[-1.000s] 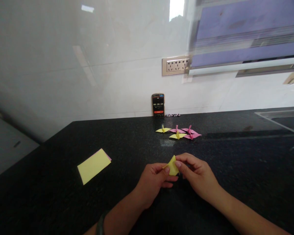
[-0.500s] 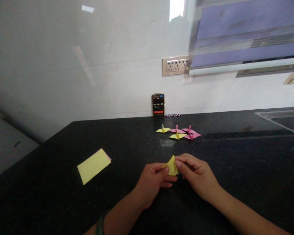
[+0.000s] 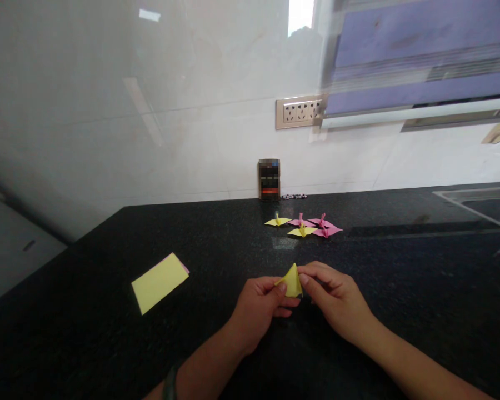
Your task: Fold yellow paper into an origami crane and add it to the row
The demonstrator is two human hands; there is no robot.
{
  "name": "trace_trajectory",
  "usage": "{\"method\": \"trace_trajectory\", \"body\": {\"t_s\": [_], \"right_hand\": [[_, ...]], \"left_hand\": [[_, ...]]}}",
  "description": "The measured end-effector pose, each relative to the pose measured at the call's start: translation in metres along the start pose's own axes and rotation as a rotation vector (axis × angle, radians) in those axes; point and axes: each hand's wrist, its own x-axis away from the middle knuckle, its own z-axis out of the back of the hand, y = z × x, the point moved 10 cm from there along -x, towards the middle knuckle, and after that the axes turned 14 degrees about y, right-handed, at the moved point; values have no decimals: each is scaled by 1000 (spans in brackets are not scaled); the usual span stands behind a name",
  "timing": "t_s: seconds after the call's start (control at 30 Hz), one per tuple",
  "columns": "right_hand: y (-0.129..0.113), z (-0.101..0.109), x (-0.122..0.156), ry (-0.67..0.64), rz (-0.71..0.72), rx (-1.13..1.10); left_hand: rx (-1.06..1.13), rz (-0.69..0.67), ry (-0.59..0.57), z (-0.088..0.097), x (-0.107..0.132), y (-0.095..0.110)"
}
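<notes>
Between my two hands, a little above the dark countertop (image 3: 216, 244), is a partly folded piece of yellow origami paper (image 3: 292, 282). My left hand (image 3: 263, 305) grips its left side, the thumb on the front face and fingers behind and below. At its right edge, my right hand (image 3: 333, 291) pinches the paper between thumb and index finger. Beyond my hands stand several small folded paper cranes: two yellow, including the front yellow crane (image 3: 302, 230), and three pink, including the front pink crane (image 3: 326, 231).
A stack of yellow and pink paper (image 3: 160, 283) lies to the left. Against the wall leans a phone (image 3: 269, 180), its screen blurred, with a beaded strap (image 3: 294, 196) beside it. A socket panel (image 3: 302, 112) is on the wall. At far right is a framed recess (image 3: 483, 205).
Hardly anything differs. The yellow paper has shifted very slightly between my fingers, and both hands keep their hold. The phone's screen has turned blurry.
</notes>
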Motion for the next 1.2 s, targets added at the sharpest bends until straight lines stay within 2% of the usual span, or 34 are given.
{"method": "trace_trajectory", "body": {"t_s": [0.67,0.83,1.2], "right_hand": [[-4,-3,-1,-91,35,2],[1,2,-3,-31,30,43],[12,10,-4,65,18,142]], "left_hand": [[-18,-1,-2,1,0,1],[-62,-25,14,3,-1,2],[-225,-194,38,5,-1,9]]}}
